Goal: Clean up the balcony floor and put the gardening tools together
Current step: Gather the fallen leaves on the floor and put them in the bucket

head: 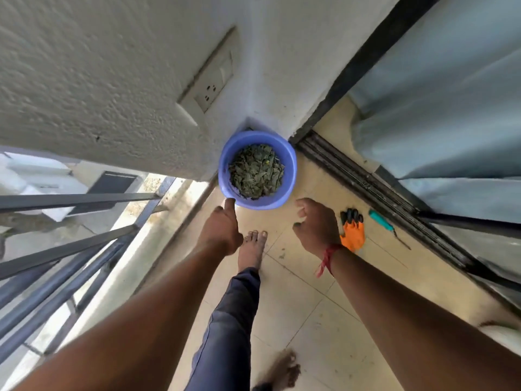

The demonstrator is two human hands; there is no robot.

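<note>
leaves [255, 172]: in blue bucket [225, 165], floor looks mostly done
left hand [222, 230]: fingertip on bucket rim, gripping nothing
right hand [315, 224]: loosely curled, empty
tools: orange glove [352, 232], teal-handled tool [380, 220] right of bucket, ungathered imo

wall socket [210, 88] | metal railing [70, 249] | pale curtain [451, 108] | door track [366, 187]
</note>
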